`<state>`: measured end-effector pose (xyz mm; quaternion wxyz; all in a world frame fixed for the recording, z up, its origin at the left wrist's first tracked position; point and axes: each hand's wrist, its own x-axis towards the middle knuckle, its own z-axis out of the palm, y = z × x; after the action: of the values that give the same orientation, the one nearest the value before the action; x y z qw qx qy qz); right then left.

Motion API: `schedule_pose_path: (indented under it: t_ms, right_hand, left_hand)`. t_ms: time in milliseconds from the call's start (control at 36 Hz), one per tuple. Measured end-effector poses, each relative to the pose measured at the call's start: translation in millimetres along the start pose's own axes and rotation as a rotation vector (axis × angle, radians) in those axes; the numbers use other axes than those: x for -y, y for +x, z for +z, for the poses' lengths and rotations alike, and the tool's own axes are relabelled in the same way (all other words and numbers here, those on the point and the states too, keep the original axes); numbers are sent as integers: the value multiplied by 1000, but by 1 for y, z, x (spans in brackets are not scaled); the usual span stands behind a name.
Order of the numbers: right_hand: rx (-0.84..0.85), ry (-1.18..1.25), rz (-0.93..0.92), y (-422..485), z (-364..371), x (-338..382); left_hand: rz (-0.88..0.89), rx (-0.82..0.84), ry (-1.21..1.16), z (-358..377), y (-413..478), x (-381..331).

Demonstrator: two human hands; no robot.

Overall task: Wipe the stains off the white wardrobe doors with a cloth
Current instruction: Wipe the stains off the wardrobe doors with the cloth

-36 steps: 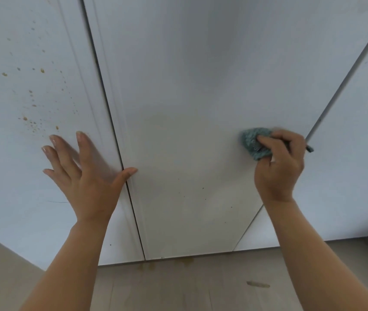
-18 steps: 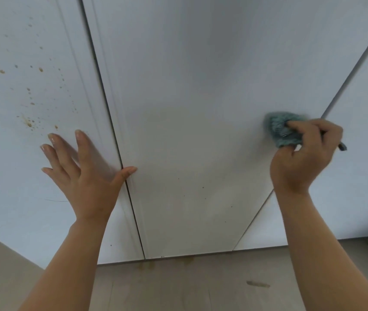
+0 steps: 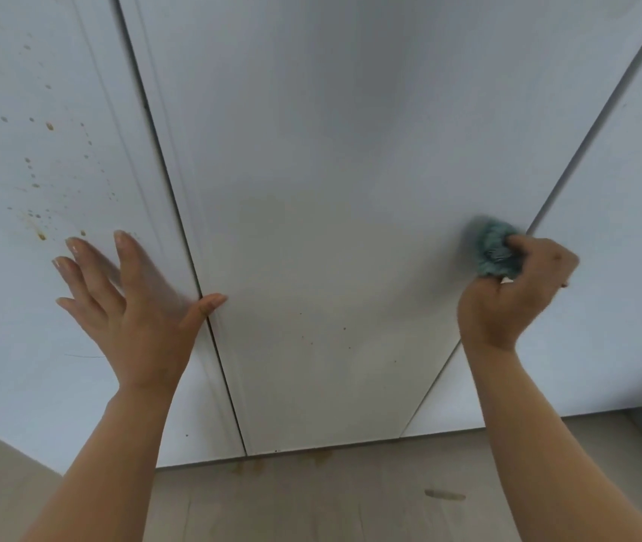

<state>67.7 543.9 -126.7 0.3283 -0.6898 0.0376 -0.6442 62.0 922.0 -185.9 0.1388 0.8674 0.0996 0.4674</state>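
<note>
At the upper left of the frame, brown stains (image 3: pixel 40 232) speckle the left door (image 3: pixel 18 307). Below them the left hand (image 3: pixel 131 307) lies flat and open against that door, thumb touching the seam. At centre stands the middle door (image 3: pixel 311 189). At right, the right hand (image 3: pixel 515 291) clutches a bunched teal cloth (image 3: pixel 493 248), which protrudes above the fingers, pressed against the middle door's right edge.

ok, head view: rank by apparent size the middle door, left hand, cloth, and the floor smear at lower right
1. Middle door, by far the largest.
2. Left hand, open flat on the left door.
3. Cloth, bunched and partly hidden in the right hand, so it reads smaller than its full size.
4. Floor smear, the smallest.
</note>
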Motion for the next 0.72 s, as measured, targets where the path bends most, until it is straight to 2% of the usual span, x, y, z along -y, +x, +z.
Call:
schedule_pose_path:
  t_ms: [56,111,222,306,445,556,639,722]
  right_hand:
    - [-42,1,117,-2,2,-7]
    - [-3,-48,204,-24,6,-14]
    - [168,-187,276,-90,9,-25]
    - [178,-146,320,-91,12,-22]
    - [-1,15,210,-33,15,5]
    - [-63,19,183,-21,19,8]
    - [-21,-42,244,-55,25,-6]
    - [101,-148,325,-106,24,-13]
  left_hand:
    - [0,7,-10,1,0,0]
    - [0,7,-32,0,0,0]
    - [5,-9,-23,0,1,-1]
    - [-8,3,-16,-1,0,-1]
    - [-20,42,-16,1,-1,1]
    - [-29,38,-10,2,0,1]
    - [-29,49,-14,-1,-1,0]
    - [-19,63,-52,-6,-1,-3]
